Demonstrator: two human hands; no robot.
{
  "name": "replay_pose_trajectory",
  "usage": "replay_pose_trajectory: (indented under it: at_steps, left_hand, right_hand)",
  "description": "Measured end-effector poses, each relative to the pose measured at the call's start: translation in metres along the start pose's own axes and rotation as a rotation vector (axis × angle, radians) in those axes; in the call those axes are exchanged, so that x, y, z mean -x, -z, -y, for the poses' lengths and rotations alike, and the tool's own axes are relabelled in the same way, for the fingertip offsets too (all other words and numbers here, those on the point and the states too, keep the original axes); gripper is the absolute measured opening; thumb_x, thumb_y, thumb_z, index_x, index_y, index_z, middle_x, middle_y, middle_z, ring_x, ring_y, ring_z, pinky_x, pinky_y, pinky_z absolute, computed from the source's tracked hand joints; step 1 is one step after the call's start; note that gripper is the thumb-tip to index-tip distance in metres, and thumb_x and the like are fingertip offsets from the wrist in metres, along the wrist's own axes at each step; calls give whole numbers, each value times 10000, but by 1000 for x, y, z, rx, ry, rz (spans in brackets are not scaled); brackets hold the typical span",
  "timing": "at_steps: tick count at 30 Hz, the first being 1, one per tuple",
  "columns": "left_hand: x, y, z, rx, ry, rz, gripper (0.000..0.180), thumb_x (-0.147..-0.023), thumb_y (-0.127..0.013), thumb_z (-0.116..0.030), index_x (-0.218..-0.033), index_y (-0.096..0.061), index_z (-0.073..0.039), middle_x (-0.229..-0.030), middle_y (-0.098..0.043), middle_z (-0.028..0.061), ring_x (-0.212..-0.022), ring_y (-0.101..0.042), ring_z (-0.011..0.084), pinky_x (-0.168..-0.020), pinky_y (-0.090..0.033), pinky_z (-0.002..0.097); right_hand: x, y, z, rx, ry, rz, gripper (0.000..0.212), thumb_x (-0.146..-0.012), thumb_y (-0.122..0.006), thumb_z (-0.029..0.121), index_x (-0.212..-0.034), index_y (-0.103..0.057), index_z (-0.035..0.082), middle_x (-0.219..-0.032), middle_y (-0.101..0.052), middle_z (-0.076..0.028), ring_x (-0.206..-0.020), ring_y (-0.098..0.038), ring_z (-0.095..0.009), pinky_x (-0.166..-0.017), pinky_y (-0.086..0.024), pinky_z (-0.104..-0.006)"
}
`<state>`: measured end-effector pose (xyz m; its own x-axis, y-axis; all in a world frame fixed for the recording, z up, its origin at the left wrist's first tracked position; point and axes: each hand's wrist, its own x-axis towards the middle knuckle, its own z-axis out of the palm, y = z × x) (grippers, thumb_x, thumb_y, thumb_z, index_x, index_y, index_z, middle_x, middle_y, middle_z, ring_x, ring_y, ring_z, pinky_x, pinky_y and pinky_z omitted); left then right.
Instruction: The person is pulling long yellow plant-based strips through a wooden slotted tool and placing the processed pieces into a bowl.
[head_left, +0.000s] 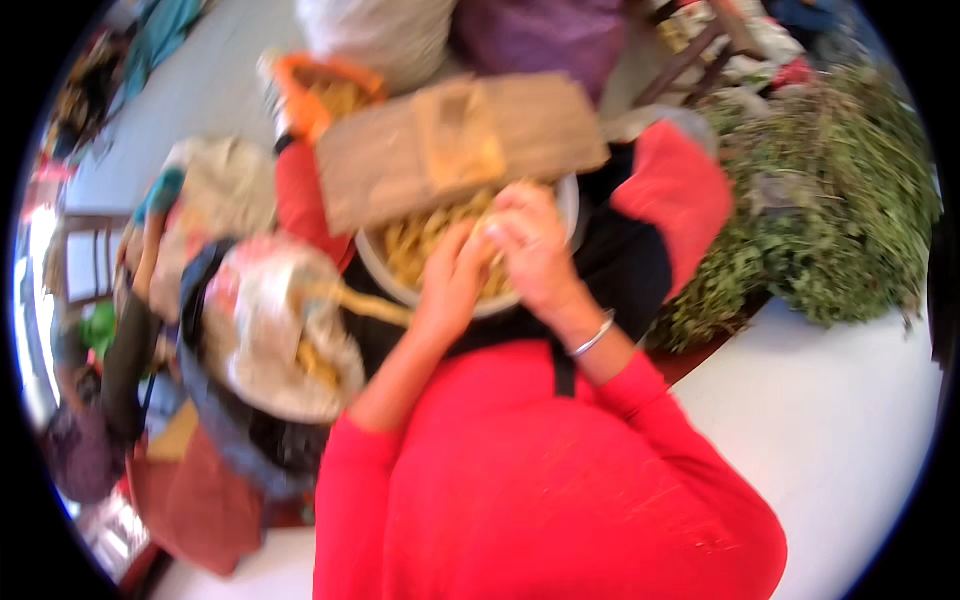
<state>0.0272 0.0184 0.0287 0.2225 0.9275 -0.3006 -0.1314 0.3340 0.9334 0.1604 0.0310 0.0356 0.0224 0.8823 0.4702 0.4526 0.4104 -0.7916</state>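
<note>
Over a white bowl [575,215] in my lap, both hands are drawn close together with fingers bent. My left hand [452,278] is pinched at the bowl's near side. My right hand [532,245] curls in beside it, with a silver bangle on the wrist. Between the fingertips there may be a small yellowish piece, but blur hides its kind. Yellow-brown curled pieces [410,250] fill the bowl. Across its far side lies a wooden board [370,170], with a paler yellowish block [462,135] on its middle.
An open pale sack [270,350] stands left of my lap, a light stick [375,306] reaching from it toward the bowl. Beyond are an orange-rimmed bag [320,75], a white sack [380,35] and a purple sack [540,40]. A leafy green heap [820,190] lies right.
</note>
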Motion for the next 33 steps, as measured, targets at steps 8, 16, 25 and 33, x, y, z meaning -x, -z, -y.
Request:
replay_pose_trajectory:
  at_steps: [8, 16, 25, 33]
  left_hand:
    - [30, 27, -2, -541, -208, -13, 164, -942, -498, -118, -826, -550, -13, -640, -518, 96, -587, -512, 225, -538, -406, 353]
    - [14, 13, -48, -1007, -727, 0, 115, -796, -650, -46, -898, -598, -33, -707, -544, 144, -627, -565, 351, -546, -437, 423]
    - [12, -26, -144, -1080, -1071, -9, 235, -747, -698, -49, -968, -628, -12, -675, -546, 93, -564, -559, 303, -495, -425, 388]
    - [-3, 1, -82, -743, -550, 102, 98, -842, -661, -85, -890, -660, 0, -707, -595, 119, -595, -577, 259, -567, -448, 333]
  right_hand:
    - [-12, 13, -4, -521, -410, 210, 143, -868, -619, 87, -975, -645, -3, -1009, -583, -131, -943, -580, -232, -844, -469, -323]
    - [-36, 50, 13, 109, 29, 436, 168, -910, -547, 179, -868, -596, 23, -774, -590, -141, -753, -607, -339, -667, -475, -419]
    - [-87, 128, 88, 96, -91, 461, 211, -932, -560, 212, -820, -579, 34, -718, -576, -140, -659, -587, -330, -593, -459, -386]
    - [-59, 110, 34, 201, 247, 362, 162, -865, -644, 135, -759, -603, 20, -653, -531, -112, -561, -540, -289, -502, -420, -363]
